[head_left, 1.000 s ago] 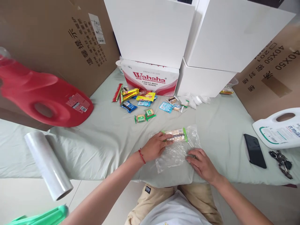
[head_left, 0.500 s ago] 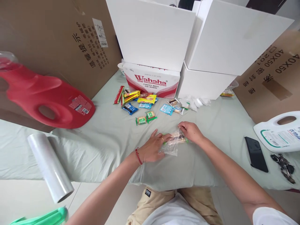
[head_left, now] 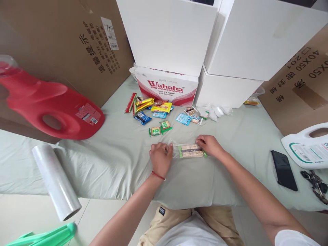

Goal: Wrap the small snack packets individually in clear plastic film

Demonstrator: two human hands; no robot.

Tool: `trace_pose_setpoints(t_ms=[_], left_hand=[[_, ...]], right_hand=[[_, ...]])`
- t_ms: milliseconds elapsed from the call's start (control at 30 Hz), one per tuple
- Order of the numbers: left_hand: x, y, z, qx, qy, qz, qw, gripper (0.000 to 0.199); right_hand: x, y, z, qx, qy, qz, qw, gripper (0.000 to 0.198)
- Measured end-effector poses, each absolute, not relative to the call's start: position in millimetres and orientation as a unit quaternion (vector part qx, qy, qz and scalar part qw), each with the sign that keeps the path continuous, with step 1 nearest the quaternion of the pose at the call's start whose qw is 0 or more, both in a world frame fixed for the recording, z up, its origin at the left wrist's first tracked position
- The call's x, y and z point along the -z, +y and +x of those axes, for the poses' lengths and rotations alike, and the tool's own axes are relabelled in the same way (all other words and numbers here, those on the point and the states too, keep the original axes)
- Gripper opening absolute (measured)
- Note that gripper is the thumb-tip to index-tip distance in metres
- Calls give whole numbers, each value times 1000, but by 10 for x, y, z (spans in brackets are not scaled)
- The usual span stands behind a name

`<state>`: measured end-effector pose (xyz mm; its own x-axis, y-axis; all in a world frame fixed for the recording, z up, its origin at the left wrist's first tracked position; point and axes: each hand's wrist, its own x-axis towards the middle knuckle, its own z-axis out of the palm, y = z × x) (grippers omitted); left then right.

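Note:
On the cloth in front of me lies a clear plastic bag (head_left: 175,151) around a snack packet (head_left: 191,151) with green ends and a dark band across its pale middle. My left hand (head_left: 161,155) is closed, pinching the bag's loose left edge. At the other end, the closed fingers of my right hand (head_left: 209,145) grip the bag beside the packet's right end. Just beyond, two biscuit packets with green edges (head_left: 154,131) lie side by side, with a blue-and-white packet (head_left: 183,119) farther to the right.
A pile of wrapped snacks (head_left: 146,104) lies before the Wahaha carton (head_left: 166,87). To the left are a red jug (head_left: 58,106) and a roll of clear film (head_left: 56,182). On the right sit a phone (head_left: 284,170), keys (head_left: 315,184) and a white jug (head_left: 307,147).
My left hand has moved left off the packet and now pinches the bag's edge, drawing it out flat. The packet shows more fully; my right hand stays nearly in place.

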<state>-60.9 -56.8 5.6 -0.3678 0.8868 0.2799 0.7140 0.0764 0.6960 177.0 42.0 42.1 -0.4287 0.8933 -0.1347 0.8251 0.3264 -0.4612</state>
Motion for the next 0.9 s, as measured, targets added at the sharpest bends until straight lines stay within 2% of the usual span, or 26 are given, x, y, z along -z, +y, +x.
trace_pose_setpoints(t_ms=[100, 200, 300, 433, 600, 667, 767, 900], left_hand=[[-56, -498, -742, -338, 777, 520, 104, 20], [-168, -562, -759, -357, 793, 492, 33, 28], [-302, -688, -599, -389, 705, 591, -40, 22], [-337, -724, -273, -295, 483, 823, 37, 40], [-148, -572, -194, -216, 516, 822, 107, 46], [-78, -543, -241, -206, 517, 823, 116, 47], [-44, -548, -291, -207, 510, 826, 123, 47], [-95, -583, -318, -204, 501, 830, 135, 46]], right_hand=[[-393, 431, 1847, -214, -809, -541, 83, 22], [-347, 413, 1905, -172, -816, -545, 84, 24], [-301, 389, 1911, -168, -822, -538, 83, 27], [-276, 411, 1915, -167, -829, -526, 90, 28], [-308, 575, 2220, -153, -768, -605, 143, 29], [-326, 623, 2384, -178, -730, -642, 156, 37], [-345, 597, 2509, -273, -721, -616, 159, 51], [-347, 403, 2418, -384, -743, -543, 78, 47]])
